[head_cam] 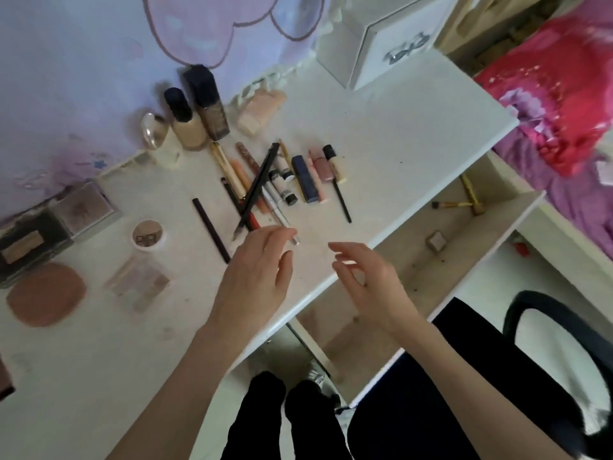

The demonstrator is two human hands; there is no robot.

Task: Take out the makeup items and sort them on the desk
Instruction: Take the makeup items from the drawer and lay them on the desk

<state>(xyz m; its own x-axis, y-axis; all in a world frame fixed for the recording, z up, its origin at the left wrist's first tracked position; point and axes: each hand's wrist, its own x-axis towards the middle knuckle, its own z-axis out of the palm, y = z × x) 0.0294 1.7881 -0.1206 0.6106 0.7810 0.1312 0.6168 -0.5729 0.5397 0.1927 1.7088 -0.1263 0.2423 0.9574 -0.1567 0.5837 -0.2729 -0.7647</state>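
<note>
Several makeup items lie sorted on the white desk [398,134]. Foundation bottles [190,127] stand at the back by the wall. In the middle lies a row of pencils and lipsticks [275,180], with a blue lipstick [303,179] among them. My left hand [262,270] hovers with relaxed fingers, its fingertips at the near end of a clear-capped pen [280,217]; I cannot tell if they touch it. My right hand [365,277] floats over the desk's front edge, fingers loosely bent, holding nothing.
Compacts [83,210], a pink powder case [46,293], a clear palette [139,283] and a round sharpener [149,239] lie at the left. An open drawer [517,210] on the right holds gold brushes [464,204] and a small cube [436,240]. A white box [381,38] stands far back; a black chair [547,360] is beside me.
</note>
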